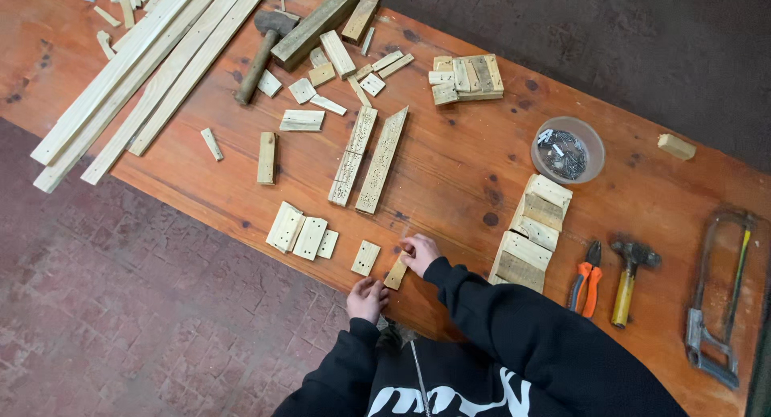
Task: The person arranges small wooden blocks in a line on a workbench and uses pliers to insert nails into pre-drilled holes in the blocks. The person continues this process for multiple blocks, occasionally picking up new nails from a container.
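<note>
My right hand [421, 253] rests on the upper end of a small pale wood block [395, 272] lying near the front edge of the reddish wooden workbench [450, 176]. My left hand [367, 299] sits at the bench edge just left of that block, fingers curled, touching the table. A second small block [365, 258] lies right beside them. Both arms wear black sleeves.
Several flat wood pieces [299, 232] lie to the left, two long perforated strips [369, 158] beyond. Stacked blocks [532, 234], orange pliers [588, 277], a hammer [629, 277] and a hacksaw [717, 296] sit right. A bowl of nails [567, 149], a mallet [262, 52] and long slats [144, 67] lie farther back.
</note>
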